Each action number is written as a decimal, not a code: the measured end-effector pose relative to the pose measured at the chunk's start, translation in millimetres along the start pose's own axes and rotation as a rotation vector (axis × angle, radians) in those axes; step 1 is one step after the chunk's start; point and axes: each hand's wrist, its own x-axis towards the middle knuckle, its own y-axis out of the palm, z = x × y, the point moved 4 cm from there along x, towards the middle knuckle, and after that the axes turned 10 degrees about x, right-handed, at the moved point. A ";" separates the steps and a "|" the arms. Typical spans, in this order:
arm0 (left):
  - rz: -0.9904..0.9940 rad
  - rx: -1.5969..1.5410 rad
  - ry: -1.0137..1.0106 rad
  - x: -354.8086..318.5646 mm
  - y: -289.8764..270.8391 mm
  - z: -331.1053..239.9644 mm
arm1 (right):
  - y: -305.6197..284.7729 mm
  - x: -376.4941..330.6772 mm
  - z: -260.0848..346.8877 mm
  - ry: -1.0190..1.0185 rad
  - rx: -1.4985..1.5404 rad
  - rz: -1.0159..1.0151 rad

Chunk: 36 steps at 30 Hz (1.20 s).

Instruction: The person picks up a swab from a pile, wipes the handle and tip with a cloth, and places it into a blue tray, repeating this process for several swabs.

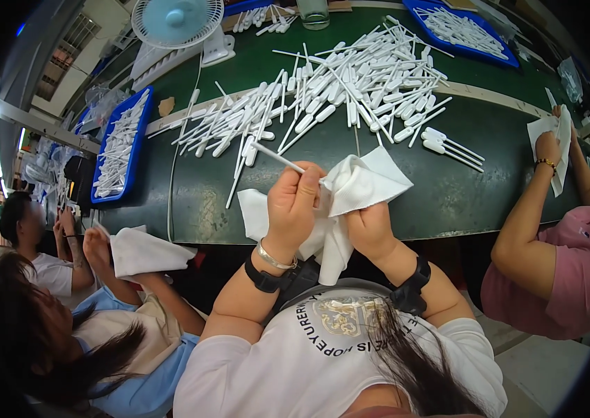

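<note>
My left hand (293, 206) grips a thin white plastic dropper (277, 157) whose stem sticks up and to the left out of my fist. My right hand (370, 230) holds a white cloth (361, 182) bunched against the dropper's lower end. Both hands hover over the near edge of a dark green table (197, 198). A big heap of the same white droppers (350, 76) lies spread across the table just beyond my hands.
Blue trays of droppers stand at the left (119, 148) and far right (460, 29). A pale blue fan (176, 21) stands at the back. A person on my right holds a cloth (552, 143); another on my left holds a cloth (143, 252).
</note>
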 end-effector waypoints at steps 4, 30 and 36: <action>-0.065 -0.062 0.043 -0.2 -5.5 -1.0 | -2.7 -2.5 -8.7 0.084 -0.001 -0.011; -0.036 -0.044 -0.030 -18.0 7.6 14.1 | 9.5 0.1 -14.8 0.242 0.461 -0.244; 0.022 0.667 0.661 -18.7 21.3 -17.8 | -8.4 11.7 -19.0 0.354 0.094 -0.012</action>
